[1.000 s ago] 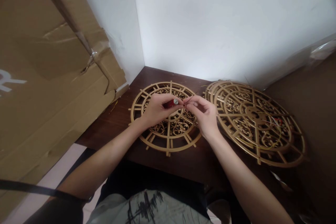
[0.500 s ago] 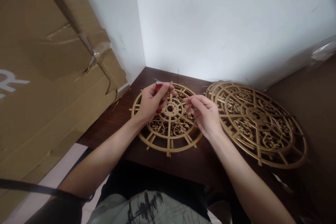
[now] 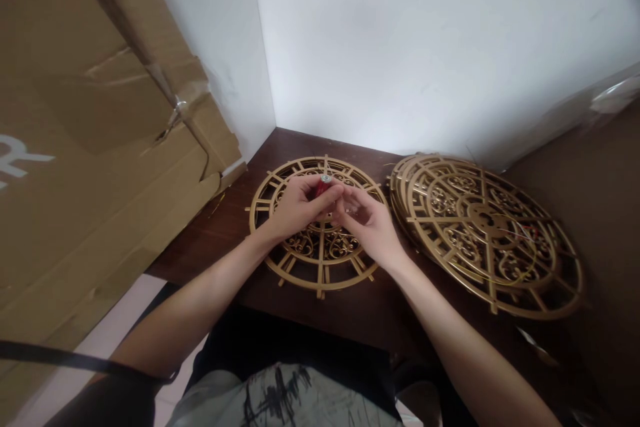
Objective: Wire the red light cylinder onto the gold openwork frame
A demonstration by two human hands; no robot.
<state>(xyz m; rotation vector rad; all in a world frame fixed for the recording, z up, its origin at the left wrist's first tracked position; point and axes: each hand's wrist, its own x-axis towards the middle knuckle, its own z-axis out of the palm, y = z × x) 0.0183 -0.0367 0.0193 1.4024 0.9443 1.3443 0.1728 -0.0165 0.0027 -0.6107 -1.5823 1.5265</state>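
Note:
My left hand (image 3: 299, 205) is wrapped round a red cylinder (image 3: 323, 183) with a silvery end, which points up between thumb and fingers. Beside it, my right hand (image 3: 367, 219) has its thumb and fingers pinched near my left fingertips; what they hold, if anything, is too small to make out. Both hands are over the middle of a round gold openwork frame (image 3: 321, 285) with scroll patterns, lying flat on the dark brown table (image 3: 225, 220). The hands hide the frame's centre.
Several similar gold round frames (image 3: 493, 310) lie stacked at the right, with thin wires on top. A large cardboard box (image 3: 100, 147) stands at the left. White walls (image 3: 400, 47) rise behind the table. Brown cardboard (image 3: 600, 200) is at the far right.
My left hand has moved right and slightly down with the red cylinder, which now tilts. My right hand has moved left, so the two hands meet over the frame's centre.

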